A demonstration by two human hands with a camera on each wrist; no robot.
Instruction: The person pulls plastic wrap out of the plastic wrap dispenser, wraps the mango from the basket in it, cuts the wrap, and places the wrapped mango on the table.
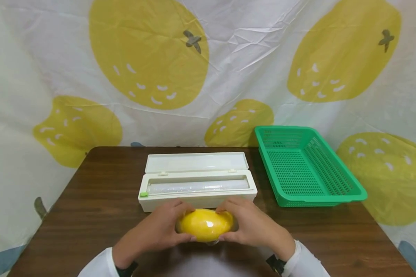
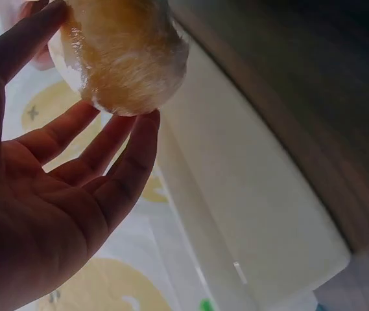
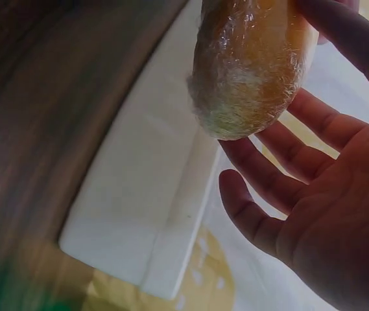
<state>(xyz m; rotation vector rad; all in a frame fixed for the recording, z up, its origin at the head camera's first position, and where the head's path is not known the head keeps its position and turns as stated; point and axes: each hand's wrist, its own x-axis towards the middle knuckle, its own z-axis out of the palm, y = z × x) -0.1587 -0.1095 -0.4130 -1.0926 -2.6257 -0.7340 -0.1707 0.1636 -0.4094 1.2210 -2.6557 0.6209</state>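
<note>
A glossy yellow oval fruit [image 1: 206, 225], wrapped in clear cling film, is held up between both hands in front of the white box. My left hand [image 1: 163, 225] grips its left end, thumb on the near side and fingers on the far side. At the opposite end my right hand [image 1: 251, 223] grips it in the same manner. Crinkled film gathers over the ends of the fruit, as both wrist views show. Just behind stands a white cling film dispenser [image 1: 197, 201] with its lid raised and a film roll [image 1: 198, 187] inside.
A green plastic basket [image 1: 319, 198] stands at the back right of the dark wooden table [image 1: 100, 200]. The dispenser carries a small green slider [image 1: 143, 194] at its left. Behind the table hangs a lemon-printed cloth [image 1: 235, 50].
</note>
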